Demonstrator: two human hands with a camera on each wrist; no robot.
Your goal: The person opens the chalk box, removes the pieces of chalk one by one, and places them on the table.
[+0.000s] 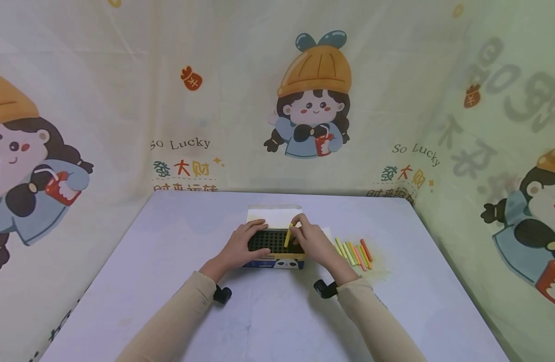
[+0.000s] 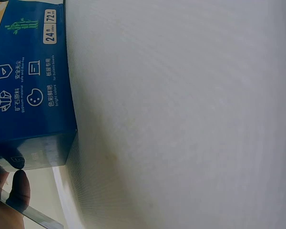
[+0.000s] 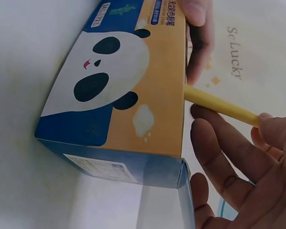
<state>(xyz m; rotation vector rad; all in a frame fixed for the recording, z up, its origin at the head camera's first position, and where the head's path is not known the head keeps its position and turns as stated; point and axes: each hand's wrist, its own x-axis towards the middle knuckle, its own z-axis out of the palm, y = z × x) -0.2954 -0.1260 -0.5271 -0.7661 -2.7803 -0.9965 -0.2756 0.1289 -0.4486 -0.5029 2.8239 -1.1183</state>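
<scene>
A blue and yellow chalk box (image 1: 263, 263) with a panda on its front stands on the table, its white lid flap (image 1: 273, 217) raised at the back. Inside is a black grid of holes (image 1: 270, 240). My left hand (image 1: 237, 246) holds the box at its left end, thumb over the front edge. Between thumb and fingertips my right hand (image 1: 314, 242) pinches a yellow chalk stick (image 3: 224, 105), tilted, its lower end at the box's open top. Whether that end sits in a hole is hidden. The left wrist view shows the box's printed side (image 2: 33, 86).
Right of the box, several coloured chalk sticks (image 1: 354, 254) lie side by side, with yellowish dust around them. The white table (image 1: 168, 241) ends at a printed curtain (image 1: 241, 100) behind and at the sides.
</scene>
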